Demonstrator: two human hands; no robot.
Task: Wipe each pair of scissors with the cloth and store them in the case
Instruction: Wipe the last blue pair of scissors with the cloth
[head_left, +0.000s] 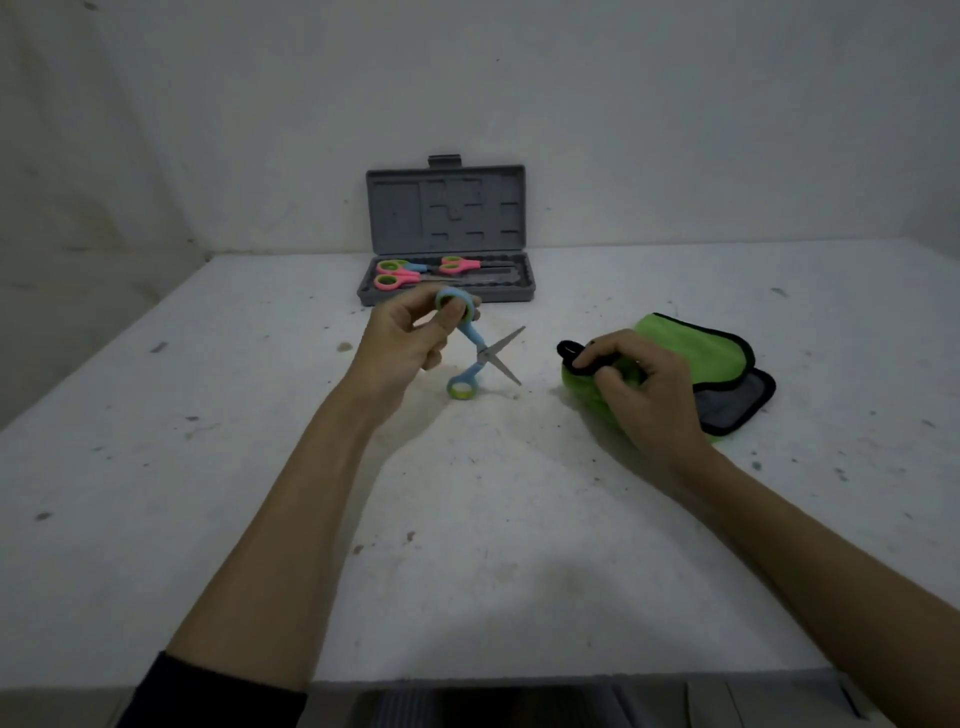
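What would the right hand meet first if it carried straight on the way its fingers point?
Probably nothing new: the right hand already grips the green cloth; beyond lies bare table, depth unclear.

A white table (467, 519) fills most of the view. Its surface is rough and dirty, with many small dark spots and scratches on it. Behind the table stands a plain whitish wall (675, 104). It has faint stains, mostly on the left side. The far edge of the table touches this wall. The light is dim and grey, and soft shadows lie on the table. Under the near edge of the table something dark shows, but it is too unclear to identify.
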